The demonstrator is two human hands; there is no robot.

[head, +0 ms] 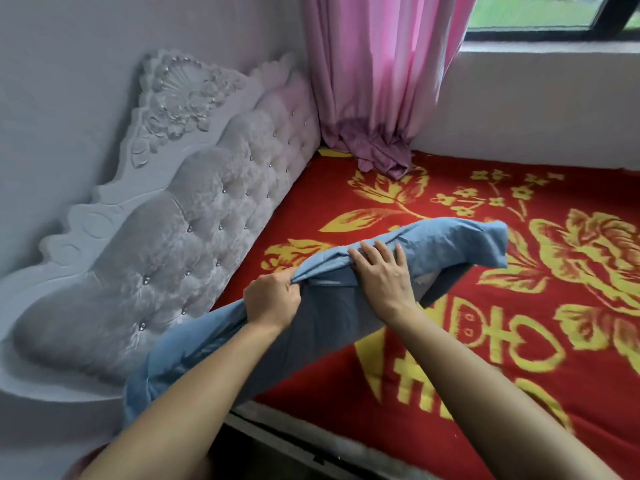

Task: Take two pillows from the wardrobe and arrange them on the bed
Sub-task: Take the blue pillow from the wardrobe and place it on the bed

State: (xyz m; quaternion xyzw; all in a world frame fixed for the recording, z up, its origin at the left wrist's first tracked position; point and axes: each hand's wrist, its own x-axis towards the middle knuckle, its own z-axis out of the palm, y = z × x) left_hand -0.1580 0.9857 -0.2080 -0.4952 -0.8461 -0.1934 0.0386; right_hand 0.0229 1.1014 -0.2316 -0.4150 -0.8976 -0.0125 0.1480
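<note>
Scene evenly lit by soft daylight entering from the window [540, 15] at upper right. No glare or hard shadows; a faint shadow lies under the pillow [311, 306] on the bed [485, 341]. Wide-angle distortion bends the edges. Slight softness overall, with forearms blurred at the bottom.

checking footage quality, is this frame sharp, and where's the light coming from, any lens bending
Head view: daylight enters from the window at top right, soft, no hard glare; wide-angle bending curves the headboard and wall; the left hand, right hand and blue pillow look slightly soft, the red blanket pattern smeared near the lower edge.
</note>
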